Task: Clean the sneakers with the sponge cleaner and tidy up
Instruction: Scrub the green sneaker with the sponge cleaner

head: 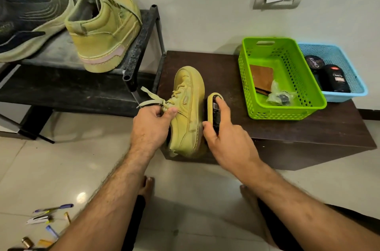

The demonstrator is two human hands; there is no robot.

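A yellow-tan sneaker (188,111) stands on the dark brown low table (287,127), toe pointing away toward the wall, heel at the table's near edge. Its upper, laces and thick sole are all the same mustard tone, and the loose lace ends stick out to the left over the table edge. Its mate, a second yellow-tan sneaker (104,32) with a pale pink stripe along the sole, sits on the black shoe rack (141,45) to the left, heel toward the camera, beside a dark running shoe (30,18).

The left hand (152,125) grips the sneaker at its collar: the thumb lies across the top near the lace knot and the other fingers are curled in around the opening, clamped on the shoe.

The right hand (224,133) holds the sponge cleaner (214,111), an oval black applicator with a tan sponge rim, just beside the sneaker's right flank. The thumb presses the near end, the index finger runs along its top, and the remaining fingers wrap the far side; whether the sponge actually touches the sole I cannot tell.

Further right on the table stands a green perforated basket (308,106) holding a brown wallet-like piece and a small plastic bag, and touching it behind, a blue basket (353,90) with a polish tin and a black bottle. Pens and small items (49,222) lie scattered on the tiled floor at lower left
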